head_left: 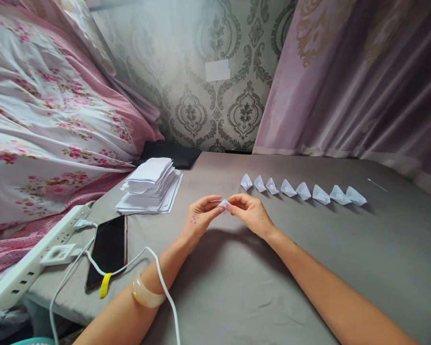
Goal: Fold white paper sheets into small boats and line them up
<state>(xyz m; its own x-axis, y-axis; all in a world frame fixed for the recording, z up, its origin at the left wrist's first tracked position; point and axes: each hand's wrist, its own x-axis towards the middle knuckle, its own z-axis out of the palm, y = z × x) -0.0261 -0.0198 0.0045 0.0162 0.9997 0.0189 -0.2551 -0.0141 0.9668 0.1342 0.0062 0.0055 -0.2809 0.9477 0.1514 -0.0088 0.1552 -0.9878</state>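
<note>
Between my two hands is a small folded piece of white paper (224, 205), its pointed top showing above the fingertips. My left hand (200, 215) pinches its left side with thumb and fingers. On the other side, my right hand (250, 213) grips it the same way. Fingers cover much of the paper, and its lower part is partly hidden. Beyond my right hand, several folded white paper boats (303, 191) stand in a row running to the right. A tall, uneven stack of white paper sheets (149, 187) lies to the left of my left hand.
A black phone (107, 249) lies at the left beside a white power strip (39, 254) with plugged-in chargers. A white cable (161, 273) with a yellow tie (105, 285) crosses my left forearm. A thin stick (377, 185) lies far right. Curtains and a patterned wall border the grey-covered surface.
</note>
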